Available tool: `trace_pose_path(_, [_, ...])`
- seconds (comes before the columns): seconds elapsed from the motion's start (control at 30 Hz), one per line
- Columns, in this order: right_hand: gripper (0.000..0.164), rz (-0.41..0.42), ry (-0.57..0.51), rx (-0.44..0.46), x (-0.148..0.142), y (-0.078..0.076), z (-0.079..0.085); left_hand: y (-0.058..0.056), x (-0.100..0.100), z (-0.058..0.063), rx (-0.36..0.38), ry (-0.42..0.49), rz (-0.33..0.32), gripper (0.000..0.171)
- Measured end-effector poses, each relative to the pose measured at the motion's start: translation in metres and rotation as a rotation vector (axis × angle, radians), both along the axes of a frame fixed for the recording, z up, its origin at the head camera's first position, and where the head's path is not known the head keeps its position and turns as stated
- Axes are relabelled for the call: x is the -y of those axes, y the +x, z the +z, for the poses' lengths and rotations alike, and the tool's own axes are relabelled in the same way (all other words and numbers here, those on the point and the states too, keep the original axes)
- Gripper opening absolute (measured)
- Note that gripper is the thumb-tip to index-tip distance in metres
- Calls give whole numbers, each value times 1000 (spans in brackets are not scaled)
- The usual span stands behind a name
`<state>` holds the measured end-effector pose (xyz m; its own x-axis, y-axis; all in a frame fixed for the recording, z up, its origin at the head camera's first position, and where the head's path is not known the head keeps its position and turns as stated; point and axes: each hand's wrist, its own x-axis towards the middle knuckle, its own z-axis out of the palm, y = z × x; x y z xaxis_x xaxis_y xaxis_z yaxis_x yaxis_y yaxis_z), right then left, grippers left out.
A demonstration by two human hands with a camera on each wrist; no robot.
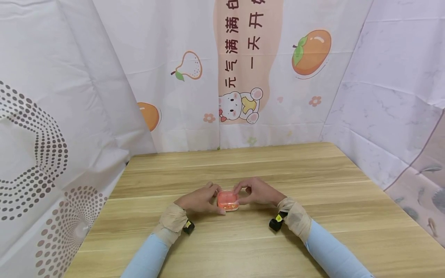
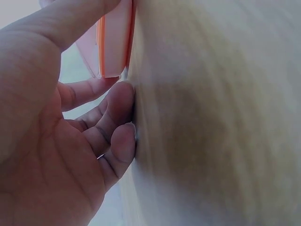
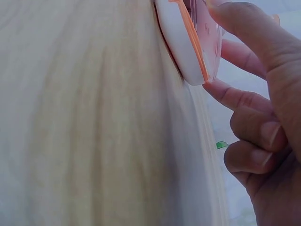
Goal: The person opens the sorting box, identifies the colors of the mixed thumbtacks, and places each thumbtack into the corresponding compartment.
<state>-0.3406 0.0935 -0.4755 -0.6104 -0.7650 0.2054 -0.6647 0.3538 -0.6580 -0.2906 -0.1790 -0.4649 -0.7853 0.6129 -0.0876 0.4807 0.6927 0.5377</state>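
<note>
A small rounded-square box (image 1: pixel 227 200) lies on the wooden table in the middle of the head view. It has a clear lid, an orange band round its rim and a whitish-pink body. My left hand (image 1: pixel 201 199) grips its left side, thumb at the near edge and index finger at the far corner. From the right, my right hand (image 1: pixel 259 191) pinches the box between thumb and index finger near the lid. In the right wrist view, the thumb overlaps the clear lid (image 3: pixel 212 40), and the other fingers curl below. Both thumbs hide parts of the box.
The wooden table (image 1: pixel 222 243) reaches back to a printed curtain (image 1: pixel 187 108). More white patterned cloth (image 1: pixel 389 92) hangs along the right side, and dotted cloth (image 1: pixel 34 154) along the left. Each wrist carries a small black camera (image 1: pixel 276 223) wrapped on with tape.
</note>
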Motion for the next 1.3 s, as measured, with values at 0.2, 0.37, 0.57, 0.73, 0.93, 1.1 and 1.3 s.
trace_pose_path(0.2, [26,-9,36,-47,2,1,-1,0,0,-1,-19,-11,-3,73])
trace_pose_path(0.37, [28,-2,70,-90,3,2,-1,-1,-1,-2,-31,-8,-9,76])
trace_pose_path(0.57, [30,-16,83,-107,2,3,-2,-2,-2,-1,-41,-12,-13,69])
trace_pose_path(0.73, [32,-22,93,-122,3,3,-2,-2,-1,0,-36,-10,-8,64])
trace_pose_path(0.93, [34,-11,130,-130,6,6,0,-2,0,-4,-17,10,-6,63])
trace_pose_path(1.1, [35,-15,164,-109,6,8,6,-5,1,-7,0,13,14,65])
trace_pose_path(1.3, [29,-113,149,-95,-8,-3,8,-14,13,4,4,43,57,89])
